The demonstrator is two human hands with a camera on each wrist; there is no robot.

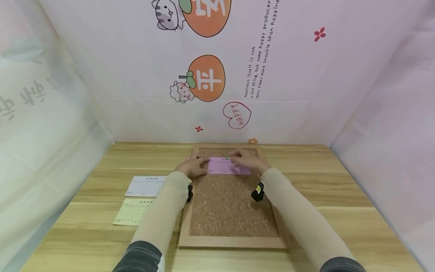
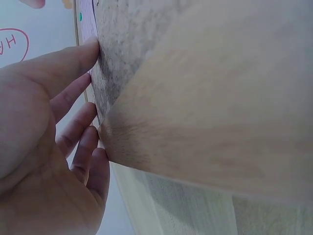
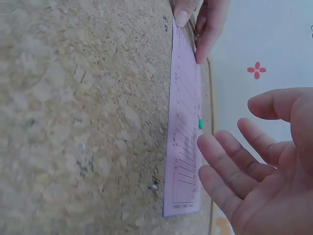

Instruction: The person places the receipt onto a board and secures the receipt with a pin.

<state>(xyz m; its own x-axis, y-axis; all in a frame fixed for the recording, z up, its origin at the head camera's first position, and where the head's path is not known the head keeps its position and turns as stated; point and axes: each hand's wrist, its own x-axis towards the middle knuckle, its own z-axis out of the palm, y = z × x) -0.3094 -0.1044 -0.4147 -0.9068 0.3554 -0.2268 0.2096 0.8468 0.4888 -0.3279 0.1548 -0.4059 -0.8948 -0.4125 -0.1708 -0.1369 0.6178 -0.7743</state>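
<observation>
A pink printed slip (image 1: 219, 166) lies across the upper part of a wood-framed cork board (image 1: 234, 207). A small green pushpin (image 3: 200, 124) sits at the slip's upper edge, near its middle. My left hand (image 1: 193, 166) rests at the slip's left end, its thumb and fingertips touching the paper and board. Just above the slip's right half is my right hand (image 1: 247, 160); in the right wrist view its fingers are loosely spread and hold nothing. The pin's point is hidden.
Left of the board, a white printed slip (image 1: 144, 186) and a yellow-green one (image 1: 130, 212) lie on the wooden table (image 1: 326, 177), partly behind the left sleeve. A printed cloth (image 1: 289, 117) hangs behind the table, and pale cloth lines both sides.
</observation>
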